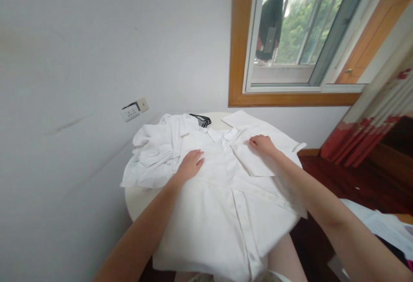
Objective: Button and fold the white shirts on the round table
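A white button-up shirt (213, 213) lies spread over a round table, collar at the far side. Its lower part hangs over the near edge above my lap. My left hand (190, 165) rests flat on the shirt's left chest area, fingers stretched and thumb a little apart. On the right, a sleeve (251, 163) is folded inward across the shirt. My right hand (262, 143) is on the cloth by this sleeve, its fingers bent and drawn together on the fabric. What lies under the fingertips is partly hidden.
Crumpled white clothing (158, 144) sits at the table's left, with a black-and-white striped cloth (201, 120) behind. The pale tabletop (138, 200) shows at the left edge. A wall with a socket (130, 112) and a wood-framed window (240, 58) stand behind. Papers (380, 224) lie lower right.
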`<action>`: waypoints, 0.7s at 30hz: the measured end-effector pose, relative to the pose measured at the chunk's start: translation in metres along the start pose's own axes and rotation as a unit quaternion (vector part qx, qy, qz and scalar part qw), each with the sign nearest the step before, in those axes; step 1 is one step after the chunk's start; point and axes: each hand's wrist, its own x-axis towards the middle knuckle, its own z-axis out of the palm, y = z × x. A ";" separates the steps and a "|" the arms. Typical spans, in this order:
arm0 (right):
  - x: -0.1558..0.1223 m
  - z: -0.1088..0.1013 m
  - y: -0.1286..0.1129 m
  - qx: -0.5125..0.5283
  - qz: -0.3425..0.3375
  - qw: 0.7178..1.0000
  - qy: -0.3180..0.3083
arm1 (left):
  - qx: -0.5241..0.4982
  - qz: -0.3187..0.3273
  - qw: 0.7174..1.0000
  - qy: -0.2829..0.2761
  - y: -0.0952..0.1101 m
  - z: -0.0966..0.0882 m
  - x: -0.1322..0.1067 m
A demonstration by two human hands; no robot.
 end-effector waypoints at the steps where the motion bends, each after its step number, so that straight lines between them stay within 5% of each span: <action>1: -0.004 -0.001 0.012 -0.006 0.011 1.000 -0.003 | 0.004 0.001 1.000 -0.004 -0.001 0.001 -0.001; 13: -0.042 0.010 0.099 -0.062 0.002 0.997 -0.041 | 0.007 -0.007 1.000 -0.005 0.000 0.003 -0.001; 17: -0.050 0.002 0.099 0.008 -0.023 1.000 -0.010 | 0.015 -0.010 1.000 -0.005 0.001 0.003 -0.001; 21: -0.058 -0.027 0.070 0.060 -0.080 0.995 0.015 | 0.008 -0.013 1.000 -0.008 0.002 0.002 -0.002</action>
